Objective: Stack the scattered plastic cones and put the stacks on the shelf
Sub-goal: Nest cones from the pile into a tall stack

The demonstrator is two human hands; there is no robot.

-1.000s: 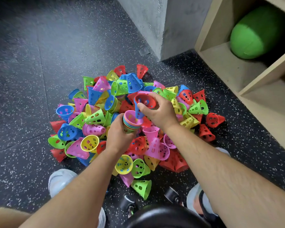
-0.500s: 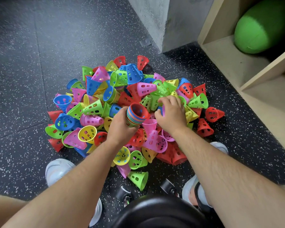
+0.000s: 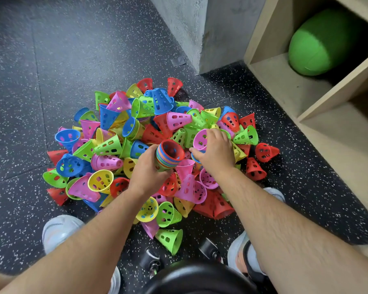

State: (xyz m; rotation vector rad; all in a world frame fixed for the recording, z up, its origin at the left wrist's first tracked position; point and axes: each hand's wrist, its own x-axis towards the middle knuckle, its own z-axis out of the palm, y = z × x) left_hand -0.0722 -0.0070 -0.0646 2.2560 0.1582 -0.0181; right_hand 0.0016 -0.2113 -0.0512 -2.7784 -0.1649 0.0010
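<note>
A heap of perforated plastic cones [image 3: 115, 145] in red, blue, green, yellow and pink lies on the dark speckled floor. My left hand [image 3: 149, 172] grips a nested stack of cones [image 3: 169, 154] over the heap's middle; the innermost cone is red and its mouth faces up. Just to the right, my right hand [image 3: 216, 152] rests on the heap with its fingers closed on a pink cone [image 3: 200, 140]. The wooden shelf [image 3: 285, 81] stands at the right.
A green padded ball [image 3: 321, 43] fills the upper shelf compartment. A grey concrete pillar [image 3: 200, 28] rises behind the heap. My white shoes [image 3: 60, 230] flank the heap's near edge, and a black wheeled stool [image 3: 196, 276] sits under me.
My right hand put a red cone into the stack, then went right into the heap and took hold of a pink cone. The left hand kept holding the stack.
</note>
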